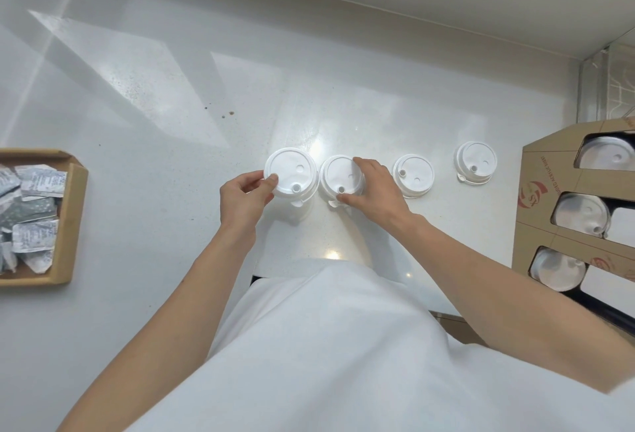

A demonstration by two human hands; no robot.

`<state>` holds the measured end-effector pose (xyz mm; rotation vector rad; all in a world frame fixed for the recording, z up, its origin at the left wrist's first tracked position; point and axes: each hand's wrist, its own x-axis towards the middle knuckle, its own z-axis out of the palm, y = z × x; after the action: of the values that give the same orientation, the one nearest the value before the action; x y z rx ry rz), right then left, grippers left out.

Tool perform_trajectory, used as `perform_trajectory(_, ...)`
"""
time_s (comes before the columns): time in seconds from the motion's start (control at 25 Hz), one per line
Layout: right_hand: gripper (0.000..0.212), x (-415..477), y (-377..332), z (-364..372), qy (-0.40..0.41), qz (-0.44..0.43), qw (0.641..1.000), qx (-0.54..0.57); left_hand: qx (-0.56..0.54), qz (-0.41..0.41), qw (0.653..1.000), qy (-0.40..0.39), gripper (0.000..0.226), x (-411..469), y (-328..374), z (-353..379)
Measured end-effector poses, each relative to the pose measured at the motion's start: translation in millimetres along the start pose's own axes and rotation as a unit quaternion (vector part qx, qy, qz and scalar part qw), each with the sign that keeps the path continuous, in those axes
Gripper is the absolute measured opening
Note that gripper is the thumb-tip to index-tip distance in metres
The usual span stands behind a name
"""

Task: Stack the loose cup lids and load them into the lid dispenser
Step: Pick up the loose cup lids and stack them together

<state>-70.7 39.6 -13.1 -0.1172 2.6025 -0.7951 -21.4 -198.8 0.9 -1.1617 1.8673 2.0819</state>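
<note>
Pinching the rim of one lid (288, 170) in the left hand (245, 196) and another lid (340, 174) in the right hand (372, 189) on the counter (154, 94), the person handles likely light, thin, springy plastic, best gripped by its edges.

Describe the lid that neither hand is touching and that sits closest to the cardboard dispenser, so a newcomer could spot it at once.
Start at the cardboard lid dispenser on the right edge of the white counter. Four white lids run in a row leftward from it; the wanted lid is the rightmost one. It lies alone with a clear gap to its neighbour, while the left hand and right hand hold the two lids farther left.
</note>
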Motion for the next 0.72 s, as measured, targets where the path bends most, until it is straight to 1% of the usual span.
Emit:
perform_trajectory(0.12,0.080,-10,4,-10,0.029,-0.011,0.999,0.045,0.005,0.000,1.000,-0.004,0.037,0,-1,2)
perform_trajectory(0.24,0.080,-22,4,-20,0.048,-0.040,0.995,0.082,0.011,0.000,1.000,-0.012,0.037,-3,-1,5)
perform_trajectory(0.36,0.078,-32,-4,-30,0.051,-0.075,0.990,0.111,0.010,0.004,0.999,-0.030,0.030,-8,0,12)
perform_trajectory(0.56,0.074,-39,-20,-42,0.041,-0.110,0.984,0.131,0.000,0.009,0.996,-0.086,0.018,-16,5,26)
perform_trajectory(0.72,0.077,-40,-21,-44,0.046,-0.101,0.978,0.178,0.006,0.014,0.991,-0.131,0.016,-19,11,36)
